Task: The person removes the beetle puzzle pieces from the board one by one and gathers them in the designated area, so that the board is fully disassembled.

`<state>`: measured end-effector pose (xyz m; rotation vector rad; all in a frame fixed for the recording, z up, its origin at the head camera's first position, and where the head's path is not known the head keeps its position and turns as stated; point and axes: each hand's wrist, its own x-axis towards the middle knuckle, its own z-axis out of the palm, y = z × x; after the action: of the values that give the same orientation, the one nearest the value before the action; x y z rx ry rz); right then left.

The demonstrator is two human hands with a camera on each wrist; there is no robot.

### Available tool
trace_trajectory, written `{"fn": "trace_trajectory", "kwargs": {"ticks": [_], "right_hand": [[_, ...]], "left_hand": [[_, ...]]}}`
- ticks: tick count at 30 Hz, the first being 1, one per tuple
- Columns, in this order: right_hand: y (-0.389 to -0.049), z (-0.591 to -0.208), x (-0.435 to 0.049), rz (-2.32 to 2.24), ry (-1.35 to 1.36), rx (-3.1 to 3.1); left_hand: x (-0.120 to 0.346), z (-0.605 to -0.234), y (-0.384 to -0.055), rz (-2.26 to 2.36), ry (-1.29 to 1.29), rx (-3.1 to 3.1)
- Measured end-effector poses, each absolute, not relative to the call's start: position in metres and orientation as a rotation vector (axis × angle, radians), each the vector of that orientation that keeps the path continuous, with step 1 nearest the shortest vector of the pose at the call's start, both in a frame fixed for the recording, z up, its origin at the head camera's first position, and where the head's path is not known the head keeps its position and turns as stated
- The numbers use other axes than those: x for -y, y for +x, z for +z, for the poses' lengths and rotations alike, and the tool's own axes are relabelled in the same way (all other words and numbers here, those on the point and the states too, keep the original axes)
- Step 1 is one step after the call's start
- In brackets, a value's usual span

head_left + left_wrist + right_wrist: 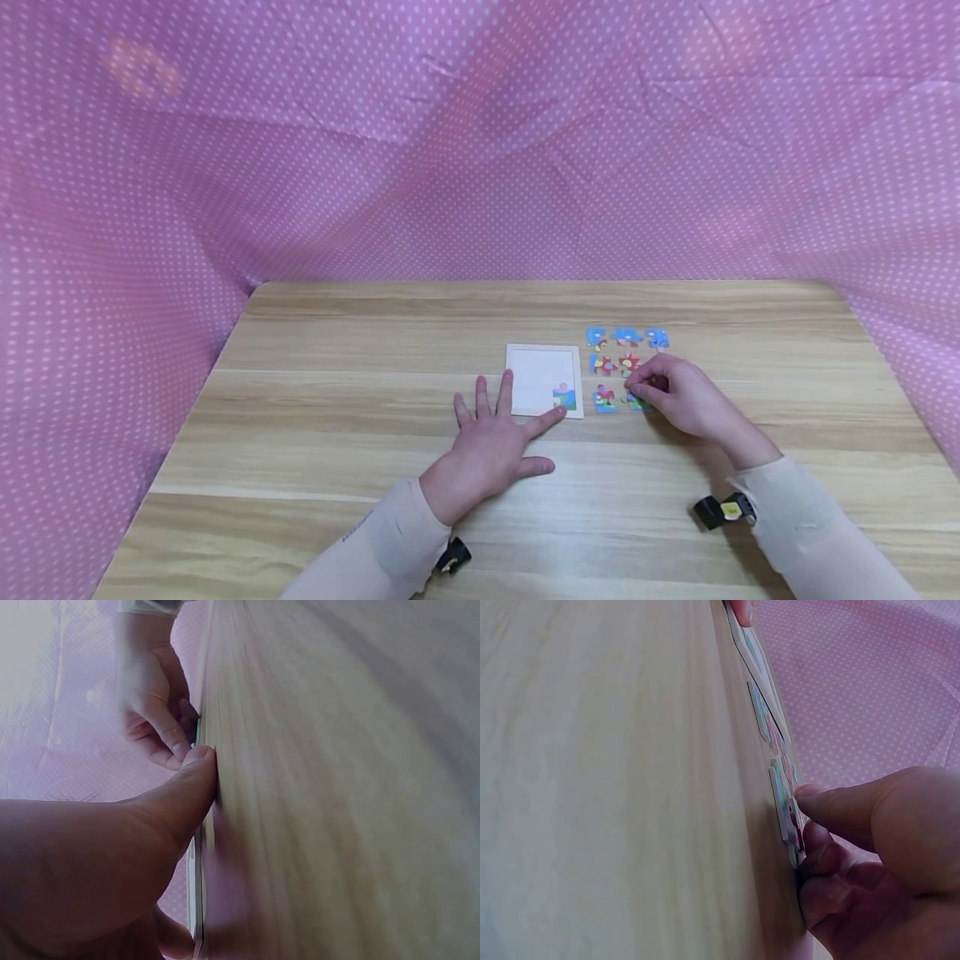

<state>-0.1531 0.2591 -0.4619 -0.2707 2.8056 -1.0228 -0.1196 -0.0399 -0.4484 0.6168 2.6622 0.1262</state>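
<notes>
My left hand [487, 450] lies spread, its fingers straight over the lower edge of a white square puzzle tray [534, 347]. One fingertip touches the corner puzzle piece [562, 395] set in the tray's lower right. To the right, my right hand [686, 398] bends over the loose pieces, thumb and forefinger together at a blue and green puzzle piece [640, 403] in the lowest row. In the right wrist view the fingers [832, 851] are curled at that piece, partly covering it. The hand hides part of the middle row.
Loose jigsaw pieces lie in rows right of the tray, among them a top middle piece [627, 336], a red piece [602, 364] and a lower left piece [604, 400]. A wooden table [337, 375] carries everything. Behind it hangs a pink dotted cloth [480, 167].
</notes>
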Motion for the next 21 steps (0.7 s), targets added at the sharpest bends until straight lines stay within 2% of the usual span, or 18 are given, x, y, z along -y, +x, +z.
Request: {"fn": "trace_trajectory", "kwargs": {"ticks": [21], "right_hand": [[-0.1532,-0.4597,-0.2596,-1.044,-0.263,-2.801]], "left_hand": [[0.0429,-0.4489,-0.1206,0.217,0.640,-2.645]]}}
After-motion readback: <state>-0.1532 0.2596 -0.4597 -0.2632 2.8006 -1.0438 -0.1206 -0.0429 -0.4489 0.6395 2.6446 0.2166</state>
